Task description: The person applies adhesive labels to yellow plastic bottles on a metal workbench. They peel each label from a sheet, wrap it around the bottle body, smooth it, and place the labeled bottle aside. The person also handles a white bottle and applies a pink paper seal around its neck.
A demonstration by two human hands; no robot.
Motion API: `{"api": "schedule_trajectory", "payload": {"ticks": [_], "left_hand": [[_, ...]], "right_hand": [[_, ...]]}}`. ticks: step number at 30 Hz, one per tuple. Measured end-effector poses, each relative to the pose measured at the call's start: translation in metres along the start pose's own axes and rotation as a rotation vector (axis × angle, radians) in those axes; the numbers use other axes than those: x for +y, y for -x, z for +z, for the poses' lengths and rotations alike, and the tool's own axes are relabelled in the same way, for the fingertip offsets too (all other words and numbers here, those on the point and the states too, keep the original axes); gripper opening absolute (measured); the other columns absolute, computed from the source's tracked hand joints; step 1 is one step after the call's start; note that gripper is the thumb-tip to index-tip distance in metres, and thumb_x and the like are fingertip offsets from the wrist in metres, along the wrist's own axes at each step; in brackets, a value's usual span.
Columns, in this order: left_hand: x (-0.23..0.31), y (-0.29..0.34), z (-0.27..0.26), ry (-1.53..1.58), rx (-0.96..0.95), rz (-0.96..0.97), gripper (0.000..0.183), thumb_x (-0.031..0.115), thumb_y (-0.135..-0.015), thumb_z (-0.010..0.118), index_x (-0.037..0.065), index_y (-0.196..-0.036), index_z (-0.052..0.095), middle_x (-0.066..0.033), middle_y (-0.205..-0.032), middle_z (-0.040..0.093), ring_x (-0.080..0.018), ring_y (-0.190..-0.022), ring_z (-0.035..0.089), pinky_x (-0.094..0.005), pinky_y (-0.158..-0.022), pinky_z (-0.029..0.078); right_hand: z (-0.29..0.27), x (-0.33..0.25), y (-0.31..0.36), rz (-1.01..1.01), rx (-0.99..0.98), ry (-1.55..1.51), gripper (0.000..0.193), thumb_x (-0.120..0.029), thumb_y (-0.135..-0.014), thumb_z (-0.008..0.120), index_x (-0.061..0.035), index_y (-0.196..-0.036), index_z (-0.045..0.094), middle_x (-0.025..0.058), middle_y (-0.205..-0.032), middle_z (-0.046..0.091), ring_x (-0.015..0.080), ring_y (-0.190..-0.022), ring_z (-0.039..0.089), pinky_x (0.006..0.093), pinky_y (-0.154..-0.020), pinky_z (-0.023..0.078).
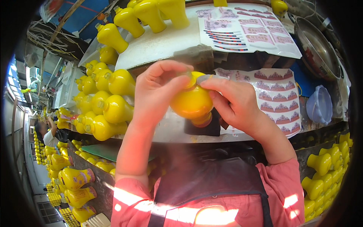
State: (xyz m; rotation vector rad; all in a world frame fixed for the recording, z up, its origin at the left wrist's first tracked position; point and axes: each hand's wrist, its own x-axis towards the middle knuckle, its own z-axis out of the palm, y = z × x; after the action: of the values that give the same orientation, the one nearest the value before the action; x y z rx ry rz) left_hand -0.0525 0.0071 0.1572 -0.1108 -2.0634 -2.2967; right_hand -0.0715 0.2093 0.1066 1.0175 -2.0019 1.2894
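A glossy yellow bottle (192,103) with a narrow neck and rounded shoulders is held in front of me, above the worktable. My left hand (159,85) is closed on its neck, thumb and fingers around the clear mouth end. Pinched in my right hand (236,99) is a small grey flat piece (204,78), pressed against the bottle near the neck; its exact kind cannot be made out. Beneath the bottle's narrow lower end lies a dark pad (202,128). To the right, a decal sheet (278,100) with rows of pink crown-like bands lies on the table.
Yellow bottles (117,109) lie stacked at my left; others stand on a white board (166,39) beyond. A second decal sheet (261,36), a metal basin (317,43) and a lilac bucket (319,106) are at right. More bottles (319,162) flank me. Another person (50,136) is far left.
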Motion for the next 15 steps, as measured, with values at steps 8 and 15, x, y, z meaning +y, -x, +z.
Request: {"api": "schedule_trajectory", "payload": {"ticks": [8,15], "left_hand": [[-0.005,0.001,0.000,-0.223,0.005,0.107,0.019,-0.005,-0.085,0.075,0.000,-0.102,0.068,-0.0098,-0.110,0.073,-0.0132,-0.102,0.066,-0.0296,-0.093,0.054],[-0.010,0.002,-0.004,0.087,-0.008,0.040,0.018,-0.005,-0.089,0.071,0.000,-0.105,0.068,-0.0117,-0.115,0.073,-0.0133,-0.103,0.068,-0.0285,-0.094,0.055]], "right_hand": [[-0.003,-0.014,0.010,-0.135,-0.204,0.104,0.036,-0.010,-0.078,0.076,-0.0173,-0.112,0.069,0.0046,-0.069,0.060,0.0246,-0.057,0.064,0.0379,-0.047,0.048],[-0.010,0.001,-0.007,0.425,-0.067,-0.303,0.022,-0.004,-0.091,0.068,-0.0068,-0.112,0.070,0.0033,-0.076,0.067,0.0143,-0.058,0.064,0.0299,-0.051,0.047]]}}
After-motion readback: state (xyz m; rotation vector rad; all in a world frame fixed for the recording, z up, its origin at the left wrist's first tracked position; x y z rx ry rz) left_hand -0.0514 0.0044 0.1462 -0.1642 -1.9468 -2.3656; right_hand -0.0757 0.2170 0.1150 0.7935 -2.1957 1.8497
